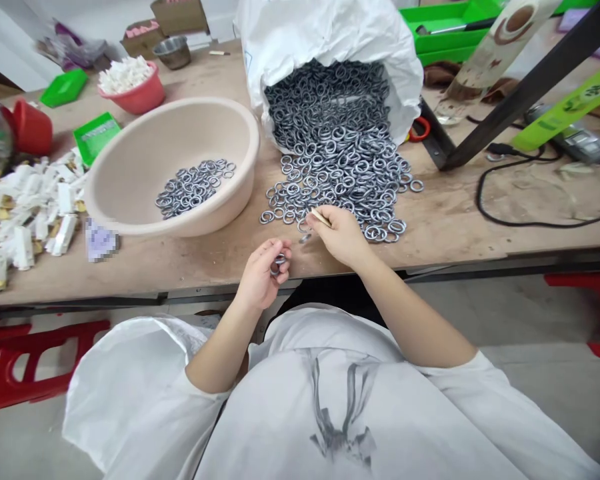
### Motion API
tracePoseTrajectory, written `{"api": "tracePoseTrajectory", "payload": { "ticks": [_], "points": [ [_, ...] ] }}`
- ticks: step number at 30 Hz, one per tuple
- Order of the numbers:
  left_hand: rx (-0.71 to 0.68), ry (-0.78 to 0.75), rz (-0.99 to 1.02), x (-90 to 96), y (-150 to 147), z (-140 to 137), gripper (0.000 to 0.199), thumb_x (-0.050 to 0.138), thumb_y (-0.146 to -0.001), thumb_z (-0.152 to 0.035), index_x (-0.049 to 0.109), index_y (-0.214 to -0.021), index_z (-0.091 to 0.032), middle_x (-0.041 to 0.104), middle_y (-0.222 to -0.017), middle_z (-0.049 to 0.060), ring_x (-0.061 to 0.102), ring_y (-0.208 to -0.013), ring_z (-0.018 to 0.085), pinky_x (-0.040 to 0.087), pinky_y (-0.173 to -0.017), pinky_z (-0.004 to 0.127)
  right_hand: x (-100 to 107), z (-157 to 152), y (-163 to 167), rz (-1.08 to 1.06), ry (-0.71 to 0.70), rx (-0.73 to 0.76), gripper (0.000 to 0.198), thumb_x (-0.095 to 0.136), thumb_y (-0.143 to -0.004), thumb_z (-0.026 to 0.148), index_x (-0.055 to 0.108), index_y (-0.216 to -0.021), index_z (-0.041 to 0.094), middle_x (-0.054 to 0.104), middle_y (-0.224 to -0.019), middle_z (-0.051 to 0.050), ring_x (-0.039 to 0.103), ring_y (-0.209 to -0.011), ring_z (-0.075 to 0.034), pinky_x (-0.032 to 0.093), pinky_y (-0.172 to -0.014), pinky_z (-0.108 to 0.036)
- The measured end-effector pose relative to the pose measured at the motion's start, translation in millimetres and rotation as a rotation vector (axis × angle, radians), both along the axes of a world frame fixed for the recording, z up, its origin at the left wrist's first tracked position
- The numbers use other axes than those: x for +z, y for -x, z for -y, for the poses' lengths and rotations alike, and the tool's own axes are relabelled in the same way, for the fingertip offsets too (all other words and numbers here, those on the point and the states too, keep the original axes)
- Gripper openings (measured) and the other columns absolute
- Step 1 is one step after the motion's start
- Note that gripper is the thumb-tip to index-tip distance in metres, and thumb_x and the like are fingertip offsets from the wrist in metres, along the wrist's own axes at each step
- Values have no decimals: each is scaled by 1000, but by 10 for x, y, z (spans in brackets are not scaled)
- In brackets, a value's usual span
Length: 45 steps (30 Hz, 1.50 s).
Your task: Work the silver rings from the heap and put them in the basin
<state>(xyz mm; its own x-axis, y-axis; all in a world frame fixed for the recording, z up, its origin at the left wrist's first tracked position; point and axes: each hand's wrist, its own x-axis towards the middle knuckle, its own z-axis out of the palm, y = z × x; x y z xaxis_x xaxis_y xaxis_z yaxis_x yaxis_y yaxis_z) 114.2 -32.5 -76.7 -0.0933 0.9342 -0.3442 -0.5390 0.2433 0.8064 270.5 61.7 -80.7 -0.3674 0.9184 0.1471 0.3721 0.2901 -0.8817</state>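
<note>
Grey metal rings (350, 167) spill in a heap from a white sack (325, 30) lying on its side on the table. My left hand (264, 273) is closed around a few metal rings (279, 263) at the table's front edge. Just right of it, my right hand (340, 233) grips a thin pale stick (321, 217) at the near side of the heap. One small ring (305, 238) shows below the right fingertips; whether they touch it I cannot tell. A large beige basin (175, 127) to the left holds many rings in its bottom.
White plastic parts (25, 220) are piled at the far left, near a green tray (96, 137). Behind stands a red bowl (135, 97) of white pieces. A dark metal post (525, 87) slants up on the right, beside a black cable (480, 200).
</note>
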Motion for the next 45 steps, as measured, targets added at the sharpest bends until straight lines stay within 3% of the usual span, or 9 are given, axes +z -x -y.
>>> {"api": "tracePoseTrajectory", "payload": {
  "ticks": [5, 9, 12, 16, 20, 24, 32, 39, 45],
  "points": [
    [-127, -10, -14, -20, -183, -48, 46, 74, -76, -58, 64, -87, -14, 55, -69, -1, 43, -49, 5, 29, -38, 15, 19, 270, -17, -397, 280, 206, 35, 60, -88, 53, 62, -85, 19, 63, -73, 0, 52, -59, -12, 42, -58, -26],
    [-199, 10, 11, 29, -209, -3, 54, 69, -76, -66, 61, -78, -13, 51, -63, -1, 39, -46, 4, 27, -37, 15, 26, 340, -28, -394, 31, 171, 32, 61, -91, 50, 67, -84, 19, 63, -76, -1, 59, -73, -16, 48, -72, -31],
    [-275, 30, 60, 95, -198, 42, 46, 76, -74, -56, 54, -74, -15, 48, -62, -4, 33, -44, 3, 24, -37, 14, 16, 355, -71, -366, -148, 196, 28, 62, -92, 46, 73, -90, 21, 65, -83, -3, 60, -83, -17, 47, -82, -34],
    [-200, -13, 23, 117, -232, 83, 42, 81, -70, -46, 52, -76, -17, 49, -62, -5, 33, -43, 2, 24, -38, 13, 31, 411, -81, -378, -128, 200, 28, 68, -88, 47, 72, -93, 20, 63, -85, -3, 60, -82, -17, 47, -79, -33],
    [-193, -56, -17, 95, -278, 105, 43, 76, -75, -50, 50, -72, -16, 48, -59, -5, 31, -42, 3, 23, -37, 14, 50, 432, -63, -372, -130, 160, 39, 58, -92, 54, 67, -76, 19, 60, -76, -1, 57, -75, -16, 44, -74, -31],
    [-125, -105, -28, 110, -266, 108, 42, 74, -77, -47, 48, -67, -16, 45, -56, -6, 29, -41, 2, 22, -37, 14, 62, 444, -100, -216, -149, 28, 49, 53, -92, 61, 58, -69, 19, 48, -64, 2, 45, -62, -13, 34, -61, -28],
    [-35, -86, -6, 122, -259, 121, 42, 79, -73, -45, 48, -69, -18, 39, -49, -9, 27, -38, 3, 24, -36, 14, 136, 646, -119, 45, -396, 152, 50, 48, -96, 55, 41, -61, 20, 39, -60, 3, 35, -57, -11, 22, -58, -29],
    [-190, -200, -25, 134, -229, 203, 45, 76, -78, -49, 48, -64, -16, 44, -54, -5, 32, -42, 3, 28, -38, 14, 50, 437, -171, 184, -210, 52, 53, 43, -98, 56, 46, -60, 20, 43, -56, 2, 40, -55, -12, 23, -56, -28],
    [-62, -187, -31, 159, 10, 166, 31, 77, -79, -40, 60, -73, -14, 53, -63, -3, 43, -43, 4, 42, -39, 17, -65, 488, -243, 433, -302, 98, 34, 71, -85, 49, 73, -107, 23, 68, -100, -6, 62, -86, -21, 35, -67, -29]
  ]
}}
